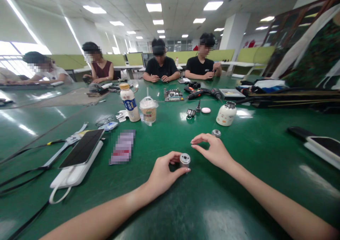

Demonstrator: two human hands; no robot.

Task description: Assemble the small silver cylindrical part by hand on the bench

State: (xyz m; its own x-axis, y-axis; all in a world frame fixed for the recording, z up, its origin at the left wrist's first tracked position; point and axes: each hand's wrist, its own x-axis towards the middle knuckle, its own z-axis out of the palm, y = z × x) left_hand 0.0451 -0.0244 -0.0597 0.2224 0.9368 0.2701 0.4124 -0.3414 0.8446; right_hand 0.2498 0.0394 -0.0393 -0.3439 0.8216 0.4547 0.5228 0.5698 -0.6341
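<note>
My left hand (166, 169) is closed round a small silver metal cylinder (185, 158), thumb at its near side and fingers behind. The cylinder stands upright at the table top, and its round end face shows a dark centre and small holes. Up and to the right of it hovers my right hand (209, 149), thumb and fingertips brought close together in a pinch. Whatever may be between those tips is too small to make out. Just behind the right hand, a similar round metal piece (216, 133) rests on the table, partly hidden by the knuckles.
On the green table (148, 218) stand a milk bottle (130, 103), a lidded cup (148, 109) and a white jar (226, 114). A phone (82, 148) on a white power bank lies left. Farther back are a circuit board (173, 95) and power drills (203, 92). Several people sit opposite.
</note>
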